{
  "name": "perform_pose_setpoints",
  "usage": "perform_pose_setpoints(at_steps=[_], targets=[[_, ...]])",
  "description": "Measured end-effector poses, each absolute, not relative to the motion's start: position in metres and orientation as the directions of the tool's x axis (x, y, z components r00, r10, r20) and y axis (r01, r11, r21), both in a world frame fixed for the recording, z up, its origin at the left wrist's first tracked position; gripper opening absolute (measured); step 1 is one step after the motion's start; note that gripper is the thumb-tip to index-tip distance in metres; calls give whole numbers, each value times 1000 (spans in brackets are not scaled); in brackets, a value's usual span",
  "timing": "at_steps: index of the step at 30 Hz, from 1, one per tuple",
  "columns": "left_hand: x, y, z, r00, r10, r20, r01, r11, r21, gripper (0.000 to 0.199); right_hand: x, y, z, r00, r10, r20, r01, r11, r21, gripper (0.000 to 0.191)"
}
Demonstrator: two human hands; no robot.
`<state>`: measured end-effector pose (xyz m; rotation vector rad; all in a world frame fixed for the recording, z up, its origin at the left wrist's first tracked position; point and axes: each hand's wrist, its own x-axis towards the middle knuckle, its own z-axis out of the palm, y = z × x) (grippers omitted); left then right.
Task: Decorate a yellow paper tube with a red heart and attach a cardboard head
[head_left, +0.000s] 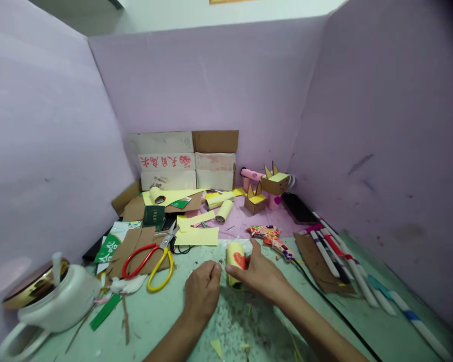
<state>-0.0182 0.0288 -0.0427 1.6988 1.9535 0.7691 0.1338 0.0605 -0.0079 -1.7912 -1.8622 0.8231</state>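
A short yellow paper tube (234, 251) with a red heart on its side stands on the green tabletop in front of me. My right hand (260, 266) grips it from the right, thumb at the near side and fingers behind it. Just left of the tube, my left hand (204, 286) is closed in a fist; whatever its fingers may hold is hidden. Scissors (162, 251) with one red and one yellow handle lie left of that fist, partly over brown cardboard. Beyond the right hand is a glue gun (279, 246) wrapped in patterned covering, its black cord running toward me.
A white pot (64, 291) stands at the left. Yellow paper strips (196, 236) and rolled tubes (224, 211) lie behind. Cardboard figures with ears (255, 201) and a black phone (298, 208) are at the back right. Markers (343, 256) line the right wall.
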Motion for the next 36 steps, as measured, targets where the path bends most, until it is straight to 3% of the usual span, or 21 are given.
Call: perform_pose_setpoints(at_steps=[3,9,16,21,26,30,34,36], targets=[[-18,29,-42,-144,989,37,754,85,652,35,125,58,-12,-24,991,-130,783,-63,-619,88],[-17,29,-42,-126,991,50,759,64,648,35,133,63,-34,27,994,-102,644,-95,-759,85],[-15,30,-42,-122,988,97,696,16,717,30,151,70,-41,17,998,67,252,60,-966,70],[-15,33,-45,-137,982,133,617,-21,787,29,146,71,-50,31,995,99,-121,103,-987,65],[-17,32,-52,-157,978,134,558,-24,830,31,145,69,-56,18,995,98,-117,99,-988,64],[-20,49,-44,-209,965,161,461,-47,886,27,154,68,-45,126,980,152,-135,169,-976,64],[-16,112,-14,-146,976,162,499,-69,864,19,162,74,-37,218,968,123,-213,170,-962,67],[-4,155,1,-112,979,167,521,-85,849,30,162,77,-40,252,962,109,-245,172,-954,69]])
